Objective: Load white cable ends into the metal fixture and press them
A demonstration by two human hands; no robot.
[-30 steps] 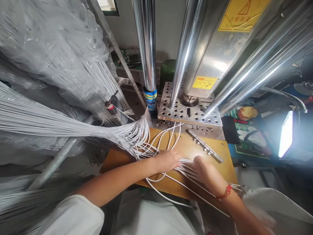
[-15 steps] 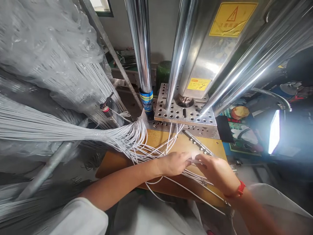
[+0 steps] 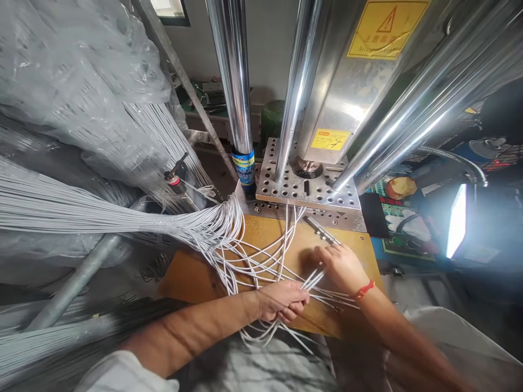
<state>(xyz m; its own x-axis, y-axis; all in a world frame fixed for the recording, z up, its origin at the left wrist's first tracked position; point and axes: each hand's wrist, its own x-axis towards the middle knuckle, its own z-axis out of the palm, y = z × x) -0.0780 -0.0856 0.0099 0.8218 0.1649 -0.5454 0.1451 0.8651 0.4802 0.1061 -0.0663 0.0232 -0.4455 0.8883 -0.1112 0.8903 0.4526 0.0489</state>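
Observation:
A thick bundle of white cables (image 3: 122,220) runs in from the left and fans out over the yellow-brown work board (image 3: 196,277). My left hand (image 3: 281,301) is closed around a small bunch of cable ends near the board's front edge. The ends stick out up and to the right. My right hand (image 3: 341,267), with a red string at the wrist, lies on the board over the lower end of a metal fixture bar (image 3: 322,231). Its fingers are curled at the tips of the cable ends.
Behind the board stands a press: a perforated steel plate (image 3: 306,188), chrome columns (image 3: 235,81) and yellow warning labels (image 3: 386,27). Plastic-wrapped cable bundles (image 3: 81,81) fill the left. A bright lamp (image 3: 456,220) on a flexible neck shines at the right.
My left hand has pulled back toward me with a bunch of cables. My right hand has moved up the board to the metal bar. The cables now fan out more widely.

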